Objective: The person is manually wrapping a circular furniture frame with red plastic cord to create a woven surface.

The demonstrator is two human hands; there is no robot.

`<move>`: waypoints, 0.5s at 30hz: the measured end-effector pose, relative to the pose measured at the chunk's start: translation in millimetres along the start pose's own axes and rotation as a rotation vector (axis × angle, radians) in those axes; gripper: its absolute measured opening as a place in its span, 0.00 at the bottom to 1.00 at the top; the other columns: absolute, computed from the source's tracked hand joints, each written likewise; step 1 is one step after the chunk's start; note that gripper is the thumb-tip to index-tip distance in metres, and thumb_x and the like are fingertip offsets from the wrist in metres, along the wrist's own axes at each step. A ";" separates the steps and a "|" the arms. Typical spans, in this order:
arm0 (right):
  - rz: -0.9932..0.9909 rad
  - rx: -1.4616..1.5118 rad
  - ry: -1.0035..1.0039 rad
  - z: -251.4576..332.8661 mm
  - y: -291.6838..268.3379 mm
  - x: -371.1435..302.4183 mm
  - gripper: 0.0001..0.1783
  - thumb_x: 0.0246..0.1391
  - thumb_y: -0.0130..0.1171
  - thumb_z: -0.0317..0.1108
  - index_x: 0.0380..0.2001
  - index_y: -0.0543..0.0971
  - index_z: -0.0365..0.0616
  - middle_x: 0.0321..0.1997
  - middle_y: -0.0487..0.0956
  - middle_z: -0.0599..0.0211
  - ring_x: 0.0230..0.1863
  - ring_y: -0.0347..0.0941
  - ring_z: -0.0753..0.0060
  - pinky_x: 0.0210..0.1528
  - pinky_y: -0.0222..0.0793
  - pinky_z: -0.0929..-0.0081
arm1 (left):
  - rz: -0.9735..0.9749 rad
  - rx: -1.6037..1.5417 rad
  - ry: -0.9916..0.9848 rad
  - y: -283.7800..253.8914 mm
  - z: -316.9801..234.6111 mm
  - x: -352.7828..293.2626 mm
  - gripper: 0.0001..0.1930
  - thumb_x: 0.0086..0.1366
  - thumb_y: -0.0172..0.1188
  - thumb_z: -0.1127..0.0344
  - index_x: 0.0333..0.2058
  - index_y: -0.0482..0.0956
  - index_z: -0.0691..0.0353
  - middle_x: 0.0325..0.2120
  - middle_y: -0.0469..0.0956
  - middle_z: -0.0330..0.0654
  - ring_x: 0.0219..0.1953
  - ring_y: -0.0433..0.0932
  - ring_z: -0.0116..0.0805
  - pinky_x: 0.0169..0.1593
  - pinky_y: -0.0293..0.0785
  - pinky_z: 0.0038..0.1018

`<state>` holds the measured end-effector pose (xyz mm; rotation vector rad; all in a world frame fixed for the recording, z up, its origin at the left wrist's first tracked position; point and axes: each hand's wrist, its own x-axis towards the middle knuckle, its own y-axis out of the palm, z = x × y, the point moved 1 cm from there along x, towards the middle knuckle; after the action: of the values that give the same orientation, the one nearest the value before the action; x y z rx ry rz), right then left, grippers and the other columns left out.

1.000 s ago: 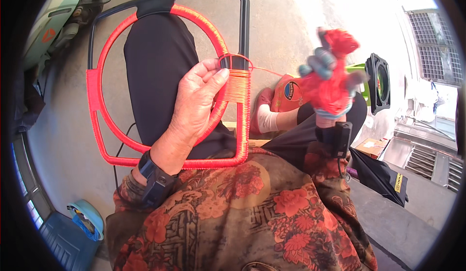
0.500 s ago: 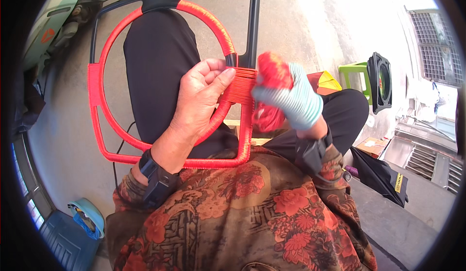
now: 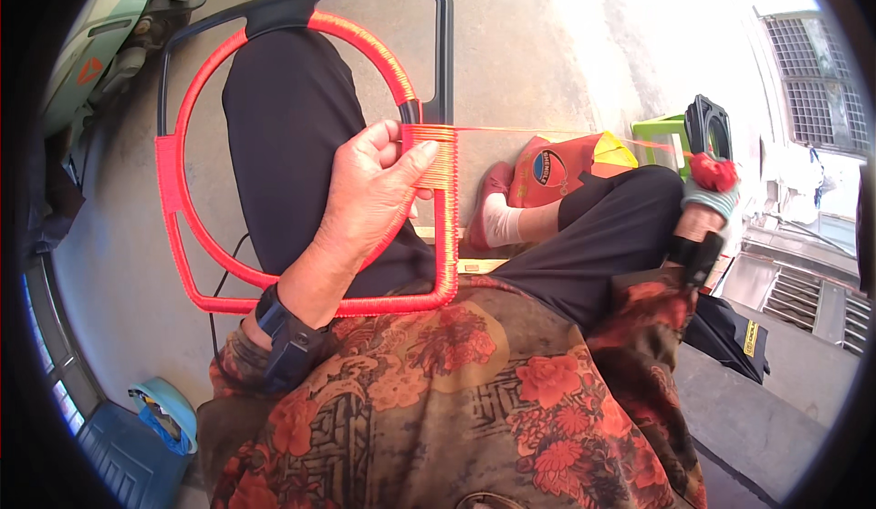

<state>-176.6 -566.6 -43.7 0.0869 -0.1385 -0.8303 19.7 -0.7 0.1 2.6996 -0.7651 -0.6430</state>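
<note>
A squarish black frame (image 3: 442,62) with a round ring inside it rests over my lap. Red cord is wound tightly round its lower half and most of the ring; the top and the upper sides stay bare black. My left hand (image 3: 351,190), bare, pinches the wrapped band (image 3: 436,158) at the right side between thumb and fingers. From the top of that band a thin red cord (image 3: 529,130) runs taut to the right. At its far end my right hand (image 3: 714,201), in a pale striped glove, is closed round a red cord bundle (image 3: 716,173).
Right of my knee stands a green stool (image 3: 659,129) with a black frame (image 3: 709,130) leaning by it. A red and yellow bag (image 3: 566,167) lies beyond my foot. At lower left are a blue basin (image 3: 166,409) and a blue plastic stool (image 3: 132,454).
My right hand has swung far out to the right with the cord bundle, drawing the cord straight. The frame and my left hand have shifted slightly left.
</note>
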 end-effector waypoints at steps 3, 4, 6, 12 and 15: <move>-0.052 0.161 0.157 68.0 71.0 -33.8 0.25 0.62 0.45 0.53 0.47 0.71 0.41 0.43 0.77 0.56 0.42 0.74 0.57 0.47 0.72 0.57 | -0.065 -0.025 -0.001 -8.6 -1.4 -3.7 0.11 0.67 0.57 0.65 0.42 0.72 0.67 0.29 0.79 0.37 0.24 0.75 0.19 0.22 0.70 0.15; -0.089 0.208 0.202 89.4 94.0 -48.3 0.27 0.62 0.47 0.53 0.50 0.70 0.40 0.46 0.77 0.54 0.45 0.74 0.57 0.49 0.71 0.57 | -0.062 -0.040 -0.005 -8.0 -1.0 -2.6 0.10 0.68 0.55 0.65 0.42 0.72 0.66 0.30 0.78 0.36 0.26 0.76 0.19 0.25 0.73 0.15; 0.111 0.112 0.203 87.1 173.5 -66.5 0.30 0.58 0.57 0.48 0.55 0.67 0.39 0.53 0.74 0.52 0.51 0.73 0.60 0.58 0.67 0.60 | -0.127 -0.100 0.067 -6.9 -0.3 -9.6 0.09 0.69 0.52 0.66 0.42 0.72 0.66 0.32 0.78 0.36 0.29 0.76 0.20 0.31 0.73 0.16; 1.473 -1.116 0.094 55.6 343.8 -155.1 0.20 0.40 0.67 0.36 0.40 0.77 0.45 0.30 0.79 0.58 0.34 0.77 0.57 0.38 0.72 0.65 | -0.150 -0.026 0.216 -1.4 4.4 -1.9 0.10 0.69 0.45 0.74 0.45 0.72 0.68 0.37 0.77 0.38 0.39 0.74 0.21 0.46 0.71 0.20; 1.385 -0.928 0.024 11.2 382.1 -177.8 0.29 0.40 0.67 0.34 0.49 0.72 0.44 0.34 0.80 0.52 0.36 0.78 0.50 0.40 0.73 0.61 | -0.171 -0.042 0.168 -0.7 4.6 0.7 0.10 0.68 0.46 0.75 0.45 0.72 0.71 0.38 0.76 0.41 0.39 0.74 0.21 0.45 0.73 0.20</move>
<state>-18.3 -178.5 1.7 -0.8018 0.2184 0.5474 18.3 -1.1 -4.4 2.7572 -0.4779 -0.4548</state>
